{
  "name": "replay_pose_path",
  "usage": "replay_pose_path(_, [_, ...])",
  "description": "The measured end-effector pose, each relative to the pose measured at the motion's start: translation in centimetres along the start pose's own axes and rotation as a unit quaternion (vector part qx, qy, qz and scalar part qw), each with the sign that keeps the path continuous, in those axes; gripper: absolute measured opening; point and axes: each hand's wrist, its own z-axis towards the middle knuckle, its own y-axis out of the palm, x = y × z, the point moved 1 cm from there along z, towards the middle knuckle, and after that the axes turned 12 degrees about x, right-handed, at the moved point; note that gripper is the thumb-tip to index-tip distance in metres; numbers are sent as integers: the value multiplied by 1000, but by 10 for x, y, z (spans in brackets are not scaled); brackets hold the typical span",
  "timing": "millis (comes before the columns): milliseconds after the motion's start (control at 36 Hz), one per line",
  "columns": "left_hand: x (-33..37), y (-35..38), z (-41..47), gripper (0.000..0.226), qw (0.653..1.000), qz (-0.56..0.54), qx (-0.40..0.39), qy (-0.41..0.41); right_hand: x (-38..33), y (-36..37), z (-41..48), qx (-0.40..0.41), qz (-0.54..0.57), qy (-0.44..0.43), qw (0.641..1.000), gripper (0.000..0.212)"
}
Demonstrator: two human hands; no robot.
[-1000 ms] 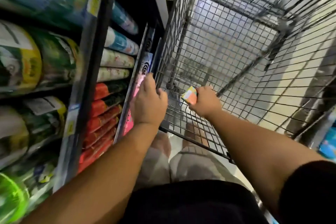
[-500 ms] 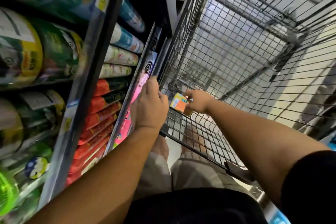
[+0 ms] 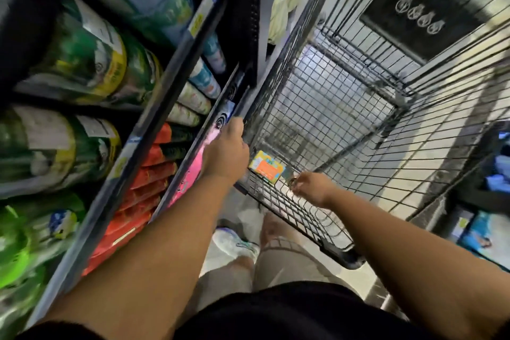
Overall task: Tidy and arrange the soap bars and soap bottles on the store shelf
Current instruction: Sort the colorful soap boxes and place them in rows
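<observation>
At the near corner of the wire cart [image 3: 331, 119], the soap box [image 3: 266, 167] sits between both hands, just above the mesh. The right hand [image 3: 311, 188] has its fingers [image 3: 296, 183] curled at the box's right end and seems to pinch it. The left hand [image 3: 225, 152] lies on the cart rim beside the shelf [image 3: 154, 107]; its fingers are hidden past the knuckles, so I cannot tell whether they clasp. To shelve the box well, firm the pinch on 2 opposite faces and lift it clear of the wires. Then turn the label outward and slide it among like bars without knocking neighbours.
</observation>
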Motion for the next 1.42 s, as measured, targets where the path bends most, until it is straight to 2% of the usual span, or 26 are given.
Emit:
replay_pose_path(139, [-36,-3,-39,41,995,-86,-27,-32,-20,-11,-36,44,-9,-27,999,26])
replay_pose_path(194, [-52,-3,-62,37,990,-113,-43,-72,-31,-12,-53,52,-5,-43,998,27])
replay_pose_path(250, [-66,-7,-86,42,985,-117,-72,-101,-48,-13,-75,58,-11,-64,996,28])
replay_pose_path(333, [-87,-21,-120,39,981,-142,-108,-70,-76,-10,-113,73,-54,-102,991,32])
replay_pose_path(417, [-102,-53,-147,39,981,-162,-94,-40,-106,-7,-160,110,-97,-156,977,31])
replay_pose_path(528, [-112,-123,-181,35,991,-133,-11,-17,-147,-7,-224,157,-116,-256,947,26])
replay_pose_path(639, [-129,-189,-226,29,993,-95,63,24,-189,-12,-280,191,-130,-338,912,34])
replay_pose_path(778, [-150,-254,-290,28,976,-81,193,52,-240,-14,-336,246,-165,-435,850,53])
replay_pose_path(889, [-169,-295,-339,26,954,-53,293,40,-285,-12,-373,257,-147,-525,798,51])
replay_pose_path(1056, [-212,-334,-399,37,916,29,398,-36,-355,16,-414,265,-162,-638,704,48])
replay_pose_path(1111, [-227,-340,-408,40,907,44,414,-65,-375,27,-422,262,-177,-646,695,49])
replay_pose_path(1167, [-242,-348,-418,48,904,69,407,-116,-396,44,-428,267,-205,-651,681,50])
replay_pose_path(1222, [-253,-358,-425,60,914,66,356,-181,-415,60,-433,257,-199,-665,672,44])
replay_pose_path(1278, [-266,-367,-425,58,919,61,314,-232,-432,73,-433,244,-191,-664,680,35])
replay_pose_path(1306, [-273,-368,-424,57,916,71,307,-248,-440,79,-430,257,-204,-667,669,35])
replay_pose_path(1417, [-298,-370,-417,59,892,116,345,-267,-468,100,-422,261,-240,-683,638,62])
